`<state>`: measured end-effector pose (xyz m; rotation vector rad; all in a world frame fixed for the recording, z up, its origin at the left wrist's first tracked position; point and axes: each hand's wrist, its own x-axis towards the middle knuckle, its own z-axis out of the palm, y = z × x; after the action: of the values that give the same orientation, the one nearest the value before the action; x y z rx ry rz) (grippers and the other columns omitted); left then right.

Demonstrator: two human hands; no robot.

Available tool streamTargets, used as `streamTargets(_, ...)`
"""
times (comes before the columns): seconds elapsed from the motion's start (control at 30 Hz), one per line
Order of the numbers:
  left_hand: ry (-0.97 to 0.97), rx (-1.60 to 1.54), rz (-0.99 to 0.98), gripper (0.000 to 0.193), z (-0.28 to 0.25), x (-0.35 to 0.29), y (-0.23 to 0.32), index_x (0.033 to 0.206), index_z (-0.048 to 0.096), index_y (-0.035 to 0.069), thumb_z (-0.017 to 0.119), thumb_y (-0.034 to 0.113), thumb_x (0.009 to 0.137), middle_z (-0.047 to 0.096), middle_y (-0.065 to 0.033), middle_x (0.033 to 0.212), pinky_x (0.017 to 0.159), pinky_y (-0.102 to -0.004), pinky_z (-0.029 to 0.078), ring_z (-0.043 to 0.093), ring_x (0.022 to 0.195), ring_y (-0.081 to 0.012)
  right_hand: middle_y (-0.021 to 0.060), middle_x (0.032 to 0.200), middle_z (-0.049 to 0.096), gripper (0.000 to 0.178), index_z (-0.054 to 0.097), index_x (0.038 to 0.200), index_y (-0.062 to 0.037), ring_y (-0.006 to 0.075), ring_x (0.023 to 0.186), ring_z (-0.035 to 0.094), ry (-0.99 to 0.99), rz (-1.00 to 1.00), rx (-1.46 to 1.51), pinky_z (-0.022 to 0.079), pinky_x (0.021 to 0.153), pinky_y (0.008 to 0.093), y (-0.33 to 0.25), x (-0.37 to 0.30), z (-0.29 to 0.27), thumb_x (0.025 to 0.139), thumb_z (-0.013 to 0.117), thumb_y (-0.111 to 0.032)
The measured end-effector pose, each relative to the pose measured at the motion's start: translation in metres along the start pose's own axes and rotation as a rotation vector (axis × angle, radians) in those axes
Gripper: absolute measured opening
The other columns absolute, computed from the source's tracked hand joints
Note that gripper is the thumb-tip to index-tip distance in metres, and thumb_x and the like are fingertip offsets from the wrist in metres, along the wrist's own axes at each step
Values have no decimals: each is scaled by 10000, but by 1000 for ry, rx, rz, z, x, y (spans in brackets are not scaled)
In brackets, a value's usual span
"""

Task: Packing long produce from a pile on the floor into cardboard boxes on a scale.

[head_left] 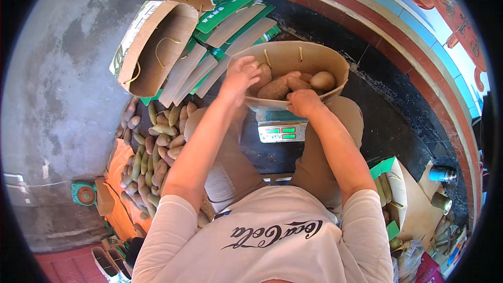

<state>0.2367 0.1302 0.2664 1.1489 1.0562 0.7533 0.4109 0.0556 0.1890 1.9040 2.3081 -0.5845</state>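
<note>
A tan cardboard carrier box (335,60) with yellow cord handles stands open on a digital scale (283,132) between my knees. Inside lie several brown tubers (274,89), some long and one rounder. My left hand (241,79) is raised at the box's left rim, its fingers apart and holding nothing. At the near rim, my right hand (304,102) has its thumb outside and its fingers over the edge beside the tubers. The tips of those fingers are partly hidden. Green digits glow on the scale's display.
Left of my legs, a large heap of long brown and greenish tubers (157,152) lies partly on an orange sheet (119,166). An open carrier box (152,47) and flattened green boxes (230,26) stand at the far left. Another box (398,188) and a blue can (443,174) are at right.
</note>
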Motion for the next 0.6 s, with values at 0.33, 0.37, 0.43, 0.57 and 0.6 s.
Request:
streamTargets(0.33, 244, 210, 332, 240, -112, -84, 20, 1065, 551, 13, 482, 176, 904, 568, -114, 1104, 814, -302, 455, 577, 988, -209, 124, 917, 637, 263, 622, 923, -78, 279, 920, 592, 74, -2, 28, 461, 799, 389, 8, 8, 13, 801, 574, -305)
streamTargets(0.37, 329, 203, 311, 237, -129, -91, 12, 1059, 554, 14, 481, 178, 905, 580, -108, 1082, 807, -298, 454, 581, 981, -202, 124, 917, 637, 263, 622, 923, -78, 279, 920, 592, 72, -8, 22, 461, 799, 389, 7, 7, 12, 801, 574, -305)
streamTargets(0.43, 420, 188, 291, 235, -165, -107, -13, 1053, 556, 14, 480, 180, 906, 592, -101, 1060, 799, -293, 453, 584, 973, -195, 129, 907, 636, 285, 629, 891, -76, 282, 908, 592, 88, 5, 42, 459, 782, 395, 5, 6, 10, 812, 558, -340)
streamTargets(0.57, 570, 274, 105, 231, -213, -142, -80, 1043, 556, 13, 459, 179, 915, 611, -82, 1022, 769, -288, 457, 592, 945, -179, 120, 922, 638, 342, 637, 880, -72, 253, 906, 599, 148, -27, 81, 475, 740, 400, 4, 1, 0, 844, 511, -388)
streamTargets(0.6, 597, 305, 17, 239, -218, -149, -93, 1042, 551, 8, 441, 184, 923, 601, -86, 1055, 766, -292, 461, 590, 945, -186, 129, 895, 637, 365, 636, 861, -68, 258, 890, 602, 346, 45, 114, 479, 713, 400, 9, 0, 0, 849, 496, -405)
